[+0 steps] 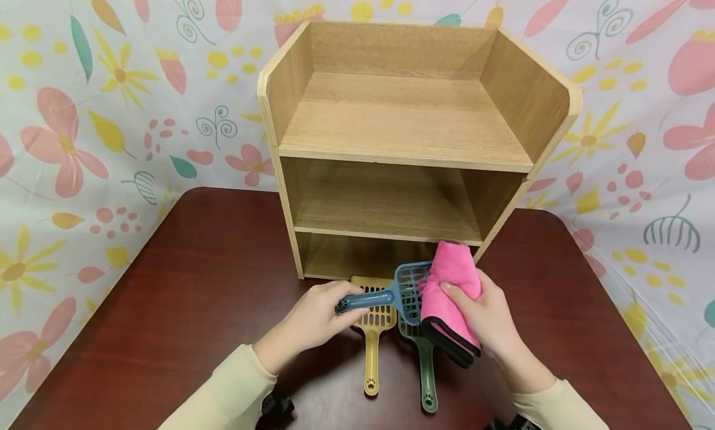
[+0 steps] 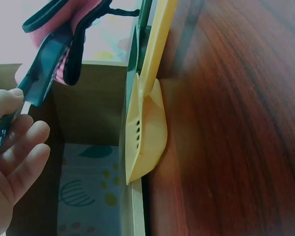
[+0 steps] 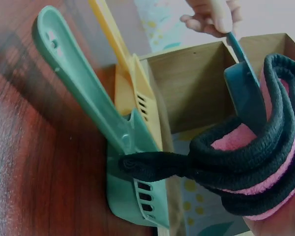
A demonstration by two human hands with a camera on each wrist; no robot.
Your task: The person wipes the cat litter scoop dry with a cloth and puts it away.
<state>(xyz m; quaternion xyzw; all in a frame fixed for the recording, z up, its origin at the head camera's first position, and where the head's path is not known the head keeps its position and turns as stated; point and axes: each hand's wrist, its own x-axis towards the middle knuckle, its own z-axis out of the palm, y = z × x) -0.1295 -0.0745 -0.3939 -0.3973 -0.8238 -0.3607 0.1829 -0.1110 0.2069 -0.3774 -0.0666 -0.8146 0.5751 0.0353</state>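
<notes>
**Pale sleeves (image 1: pixel 226 386) up front, blue scoop (image 1: pixel 394 296) held into pink cloth (image 1: pixel 449 272)**

Dark table (image 1: pixel 184 306) spreads at the far left, with a floral backdrop (image 1: pixel 134 138) behind it. Next comes the left grip (image 1: pixel 319 313), nearly closed: thumb and forefinger pinch the end of the blue handle, while in the left wrist view the other fingers bend loosely, off the scoop. The blue scoop is held above the table, its slotted head pointing right.

Beneath it the yellow scoop (image 1: pixel 372 340) lies on the table, handle toward the person, head near the bottom front edge of the wooden shelf (image 1: pixel 396 123), which stands behind. Just to the right the green scoop (image 1: pixel 426 362) lies much the same way, its head partly hidden by the blue scoop and the cloth. Whether the yellow and green scoops touch, I cannot tell.

Farther right, the folded, black-edged cloth laps over the outer end of the blue head, touching it. The right grip (image 1: pixel 487 315) is closed on the cloth, thumb across the pink face, most fingers hidden.

My judgement is that the blue scoop is being wiped and the job is partway. Much of its grid sits outside the cloth, so wiping probably remains, and the scoop is not yet set down. Neither grip holds the yellow or green scoop; whether those are done or waiting, the pictures do not show.
</notes>
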